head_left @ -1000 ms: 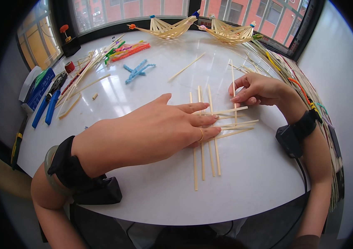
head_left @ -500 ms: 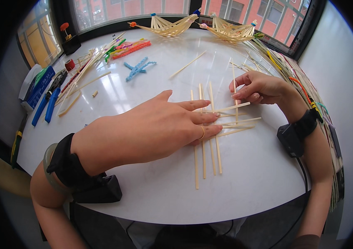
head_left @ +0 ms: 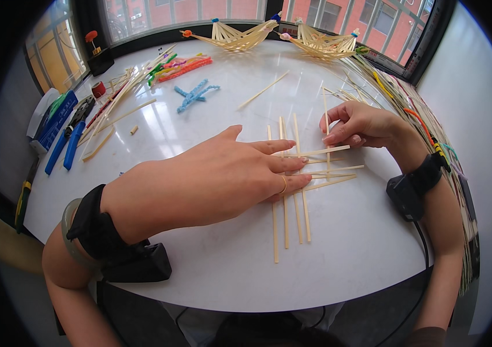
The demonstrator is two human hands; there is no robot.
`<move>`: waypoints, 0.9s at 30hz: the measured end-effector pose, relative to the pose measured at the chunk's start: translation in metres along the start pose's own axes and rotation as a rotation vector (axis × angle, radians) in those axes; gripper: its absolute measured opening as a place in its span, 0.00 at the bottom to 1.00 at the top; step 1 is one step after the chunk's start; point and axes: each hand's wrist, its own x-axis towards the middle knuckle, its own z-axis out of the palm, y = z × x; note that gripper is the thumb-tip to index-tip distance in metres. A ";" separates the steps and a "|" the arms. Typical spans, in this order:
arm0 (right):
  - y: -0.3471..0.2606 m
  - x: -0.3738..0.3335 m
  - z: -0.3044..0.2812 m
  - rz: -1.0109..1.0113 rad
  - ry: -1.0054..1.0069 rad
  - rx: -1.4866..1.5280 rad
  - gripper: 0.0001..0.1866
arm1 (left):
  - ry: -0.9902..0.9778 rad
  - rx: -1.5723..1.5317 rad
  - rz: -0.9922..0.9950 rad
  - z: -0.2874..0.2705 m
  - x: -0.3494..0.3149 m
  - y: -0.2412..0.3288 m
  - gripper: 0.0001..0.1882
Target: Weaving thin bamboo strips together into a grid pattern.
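**Pale strip (head_left: 324,98) pinched upright to the lattice, pointing away from the person**

The right hand's (head_left: 363,124) grip is together on the pale strip, thumb and fingertips closed around it near its middle. The strip stands at the right side of a loose lattice; its near end reaches in among the crosswise strips (head_left: 345,176), though over or under each one is hard to tell.

It looks very light and thin, stiff along its length yet springy, and would probably split or kink if bent sharply. The surface seems smooth, so neighbouring strips may slide easily. A light pinch around the middle seems the best hold, with little force sideways.

Its long axis runs near to far, the far end tipped slightly left. That is roughly parallel to the lengthwise strips (head_left: 286,228) and across the crosswise ones, which point right and fan a little.

The left hand (head_left: 211,179) lies flat over the lattice, fingers apart and pinching nothing. Beneath is the white desk (head_left: 217,283); farther off lie a loose strip (head_left: 263,90) and a blue fuzzy cross (head_left: 195,96).
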 end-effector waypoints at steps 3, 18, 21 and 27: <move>-0.003 -0.002 0.005 -0.055 0.048 -0.067 0.11 | 0.004 -0.003 0.005 0.001 0.000 -0.001 0.23; -0.006 -0.007 0.009 -0.143 0.095 -0.293 0.09 | -0.003 0.009 -0.014 0.001 0.002 0.001 0.23; -0.014 -0.011 0.013 -0.157 0.106 -0.321 0.08 | 0.028 -0.007 -0.008 0.000 -0.001 -0.001 0.23; -0.015 -0.015 0.009 -0.210 0.063 -0.403 0.07 | 0.070 -0.038 0.005 0.001 0.002 -0.006 0.21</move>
